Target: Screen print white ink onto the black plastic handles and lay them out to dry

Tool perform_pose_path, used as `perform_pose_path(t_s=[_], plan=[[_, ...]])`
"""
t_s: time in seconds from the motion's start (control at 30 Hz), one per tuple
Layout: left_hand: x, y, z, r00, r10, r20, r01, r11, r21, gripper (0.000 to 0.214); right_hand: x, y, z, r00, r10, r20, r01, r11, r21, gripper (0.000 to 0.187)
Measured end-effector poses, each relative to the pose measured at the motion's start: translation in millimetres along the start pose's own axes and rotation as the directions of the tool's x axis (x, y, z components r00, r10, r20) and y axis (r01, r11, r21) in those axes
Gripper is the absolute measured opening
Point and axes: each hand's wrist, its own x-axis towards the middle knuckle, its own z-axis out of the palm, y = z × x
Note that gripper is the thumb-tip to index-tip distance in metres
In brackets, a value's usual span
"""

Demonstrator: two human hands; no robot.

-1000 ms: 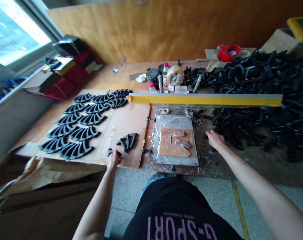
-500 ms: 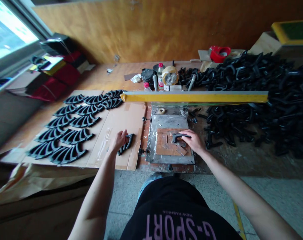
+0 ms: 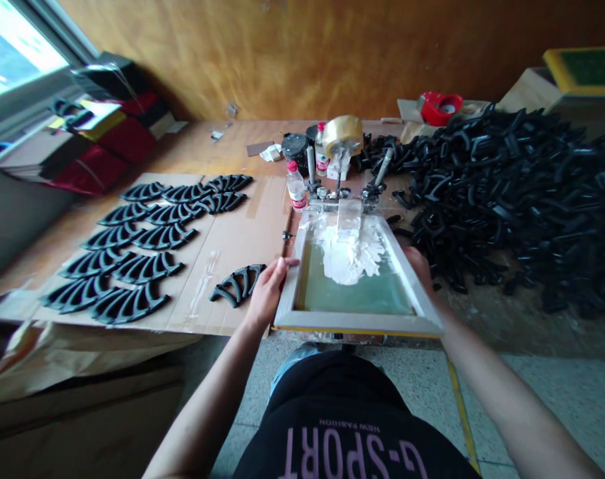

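A screen printing frame (image 3: 358, 320) with a pale border and green mesh lies low in front of me, hiding the metal plate and wooden jig beneath. White ink (image 3: 349, 263) is smeared over the mesh's far half, and a flat pale blade (image 3: 349, 219) rests there. My left hand (image 3: 268, 287) grips the frame's left side, fingers at its edge. On the right side, my right hand (image 3: 418, 267) is closed at the border, its fingers partly hidden. Left of my left hand, several curved black plastic handles (image 3: 237, 285) lie in a fan on the cardboard (image 3: 222, 246).
Rows of black handles (image 3: 137, 267) cover the cardboard's left part. A large heap of black handles (image 3: 506, 193) fills the right side. Behind the frame stand metal clamps (image 3: 375, 189), a tape roll (image 3: 343, 136), a bottle (image 3: 296, 186) and a black tub (image 3: 295, 150).
The screen frame has swung down from its raised position over the jig. My left hand left the fanned handles and my right hand the handle on the jig; both moved to the frame's sides.
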Motion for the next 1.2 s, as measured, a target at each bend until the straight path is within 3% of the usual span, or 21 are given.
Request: perform_pose_path(t_s=[0.1, 0.17, 0.23, 0.33, 0.37, 0.47, 0.57, 0.6, 0.67, 0.73, 0.83, 0.9, 0.97, 1.07, 1.13, 1.2], plan=[[-4, -53, -2.9, 0.992, -0.119, 0.031, 0.117, 0.991, 0.067, 0.073, 40, -12, -9, 0.982, 0.047, -0.185, -0.062, 0.995, -0.077, 0.037], [2, -80, -0.8, 0.989, -0.147, 0.027, 0.143, 0.984, 0.109, 0.081, 65, -37, -2, 0.985, -0.022, -0.173, -0.003, 0.989, -0.146, 0.051], [9, -97, 0.7, 0.989, -0.147, 0.019, 0.142, 0.978, 0.151, 0.078, 78, -63, 11, 0.996, -0.085, -0.011, 0.081, 0.978, -0.193, 0.049], [17, -109, -0.9, 0.985, -0.171, 0.035, 0.164, 0.975, 0.148, 0.074, 66, -85, 28, 0.962, -0.113, 0.248, 0.166, 0.966, -0.201, 0.016], [17, -110, -2.1, 0.983, -0.181, 0.04, 0.173, 0.974, 0.144, 0.074, 56, -86, 31, 0.942, -0.148, 0.3, 0.211, 0.959, -0.191, 0.01], [17, -113, -4.7, 0.982, -0.185, 0.036, 0.177, 0.971, 0.158, 0.07, 25, -82, 25, 0.85, -0.355, 0.389, 0.422, 0.901, -0.1, 0.02], [16, -113, -4.9, 0.984, -0.177, 0.033, 0.17, 0.973, 0.158, 0.067, 16, -78, 13, 0.752, -0.473, 0.46, 0.531, 0.847, 0.002, 0.017], [16, -112, -4.6, 0.984, -0.177, 0.032, 0.17, 0.973, 0.153, 0.066, 17, -79, 11, 0.756, -0.464, 0.462, 0.524, 0.852, -0.002, 0.014], [16, -110, -3.7, 0.984, -0.178, 0.031, 0.172, 0.976, 0.134, 0.067, 18, -81, 12, 0.81, -0.414, 0.415, 0.48, 0.875, -0.065, 0.011], [17, -106, -2.3, 0.983, -0.178, 0.035, 0.173, 0.978, 0.112, 0.069, 13, -83, 18, 0.844, -0.405, 0.353, 0.469, 0.876, -0.116, 0.016], [16, -100, 0.5, 0.981, -0.19, 0.032, 0.185, 0.976, 0.112, 0.07, -1, -84, 25, 0.808, -0.462, 0.366, 0.516, 0.854, -0.061, 0.02], [14, -94, 1.7, 0.981, -0.195, 0.018, 0.192, 0.973, 0.126, 0.071, 2, -86, 24, 0.823, -0.435, 0.366, 0.472, 0.882, -0.013, 0.014], [10, -82, 1.3, 0.979, -0.202, 0.024, 0.197, 0.971, 0.132, 0.073, 21, -90, 19, 0.89, -0.339, 0.306, 0.358, 0.934, -0.005, 0.018], [1, -54, -3.1, 0.981, -0.188, 0.047, 0.18, 0.975, 0.128, 0.079, 70, -91, 2, 0.972, -0.166, 0.167, 0.177, 0.983, -0.051, 0.047], [-3, -29, -6.4, 0.99, -0.136, 0.041, 0.132, 0.987, 0.089, 0.074, 99, -77, -15, 0.995, -0.069, 0.066, 0.075, 0.992, -0.098, 0.057], [-3, -2, -6.8, 0.998, -0.063, 0.026, 0.063, 0.998, 0.004, 0.064, 112, -49, -33, 0.997, 0.038, -0.071, -0.046, 0.993, -0.109, 0.051]])
